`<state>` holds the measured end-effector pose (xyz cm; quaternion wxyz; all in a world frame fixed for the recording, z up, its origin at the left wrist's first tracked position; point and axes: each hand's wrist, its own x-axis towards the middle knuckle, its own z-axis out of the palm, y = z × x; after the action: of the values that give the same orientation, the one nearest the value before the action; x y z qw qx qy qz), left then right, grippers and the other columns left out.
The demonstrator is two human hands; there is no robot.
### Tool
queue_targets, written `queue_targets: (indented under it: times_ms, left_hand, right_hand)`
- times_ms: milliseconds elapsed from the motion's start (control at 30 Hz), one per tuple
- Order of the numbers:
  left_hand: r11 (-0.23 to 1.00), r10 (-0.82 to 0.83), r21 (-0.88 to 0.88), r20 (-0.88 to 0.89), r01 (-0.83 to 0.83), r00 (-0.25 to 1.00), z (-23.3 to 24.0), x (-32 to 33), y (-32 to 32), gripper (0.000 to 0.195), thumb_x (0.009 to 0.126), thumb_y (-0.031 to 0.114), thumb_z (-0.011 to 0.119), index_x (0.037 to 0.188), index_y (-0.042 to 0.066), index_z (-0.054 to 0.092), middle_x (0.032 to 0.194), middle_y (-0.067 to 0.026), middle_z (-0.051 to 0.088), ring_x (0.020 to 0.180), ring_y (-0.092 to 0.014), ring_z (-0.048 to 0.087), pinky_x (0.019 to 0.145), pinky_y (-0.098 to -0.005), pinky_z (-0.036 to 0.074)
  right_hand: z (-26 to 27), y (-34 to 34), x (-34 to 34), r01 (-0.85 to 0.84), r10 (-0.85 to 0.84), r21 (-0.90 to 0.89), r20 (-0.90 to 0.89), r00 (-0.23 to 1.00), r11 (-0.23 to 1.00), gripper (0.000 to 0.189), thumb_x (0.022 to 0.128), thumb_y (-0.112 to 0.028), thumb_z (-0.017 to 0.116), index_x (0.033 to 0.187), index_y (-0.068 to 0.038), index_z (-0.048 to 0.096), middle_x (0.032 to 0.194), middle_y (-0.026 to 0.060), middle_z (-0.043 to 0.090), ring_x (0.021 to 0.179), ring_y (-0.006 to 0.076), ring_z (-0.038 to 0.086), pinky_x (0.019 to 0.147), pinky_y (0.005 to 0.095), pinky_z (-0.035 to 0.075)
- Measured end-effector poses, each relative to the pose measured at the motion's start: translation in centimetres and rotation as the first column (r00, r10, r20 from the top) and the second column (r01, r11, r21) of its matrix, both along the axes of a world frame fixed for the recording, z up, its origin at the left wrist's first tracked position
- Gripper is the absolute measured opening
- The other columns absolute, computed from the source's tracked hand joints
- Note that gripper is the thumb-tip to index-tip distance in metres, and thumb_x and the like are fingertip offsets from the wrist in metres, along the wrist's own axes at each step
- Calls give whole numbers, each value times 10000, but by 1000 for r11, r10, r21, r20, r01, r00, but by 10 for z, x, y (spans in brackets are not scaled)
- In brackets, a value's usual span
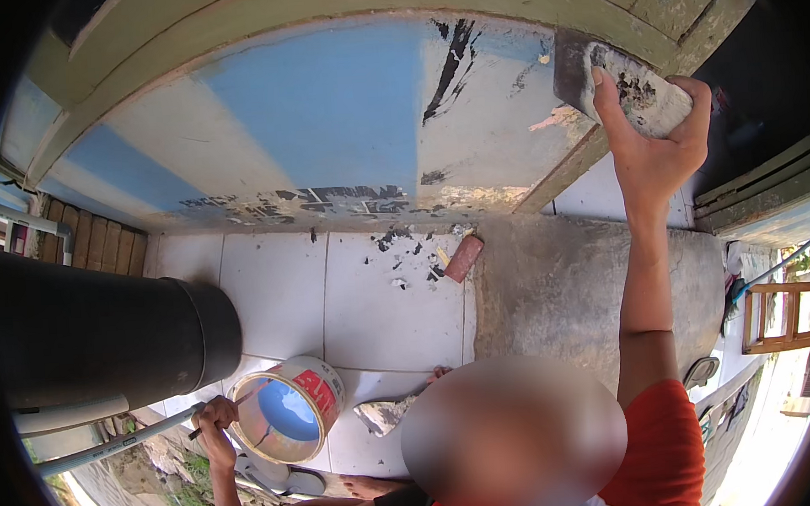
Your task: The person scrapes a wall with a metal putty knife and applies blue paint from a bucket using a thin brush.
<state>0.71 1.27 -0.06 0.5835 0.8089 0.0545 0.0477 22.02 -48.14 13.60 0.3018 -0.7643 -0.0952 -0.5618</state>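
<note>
My right hand point(653, 140) is raised at the upper right, gripping a broad, flat scraper point(634, 93). A pale crust with dark specks covers most of it, and its dark edge lies at the wall near the corner post. The painted wall point(328, 99) has blue and off-white bands, with black streaks and peeled patches. At the lower left my left hand point(216, 424) closes around a thin reddish stick point(253, 393), which extends over the rim of a paint bucket point(329, 387). Blue paint point(286, 410) is inside. Whether this hand also grips the grey pipe point(113, 443) cannot be told.
A reddish-brown block point(464, 258) lies beside dark flakes point(394, 240) on white tiles. Another crusted flat tool point(382, 415) rests near my foot. A thick black cylinder point(107, 330) fills the left. Rough concrete point(551, 280) adjoins the doorway; sandals point(701, 373) lie at right.
</note>
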Motion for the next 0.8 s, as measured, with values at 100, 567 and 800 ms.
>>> queue_targets:
  times_ms: [100,567,800]
  left_hand:
    - [999,-9,50,-37,11,999,1,0,2,410,894,270,248,559,33,237,507,-85,307,506,-190,343,519,-322,310]
    - [998,43,-40,13,-42,999,-4,-4,0,390,905,243,261,569,59,187,508,-43,231,495,-165,295,509,-309,270]
    - [1000,-1,10,5,1,1000,-5,-4,6,424,901,282,263,552,43,239,500,-80,303,512,-195,361,537,-324,321]
  right_hand:
    - [-2,-7,2,-81,81,52,-10,997,995,363,660,-75,791,846,-8,487,739,34,615,657,53,561,612,185,467]
    - [-4,0,4,22,-23,-13,-71,997,1000,358,676,-52,773,872,-6,477,727,46,626,657,61,579,599,184,468]
    - [-2,-11,-7,42,-41,48,-19,999,998,393,638,-121,800,865,-12,498,733,58,637,635,72,584,585,210,475]
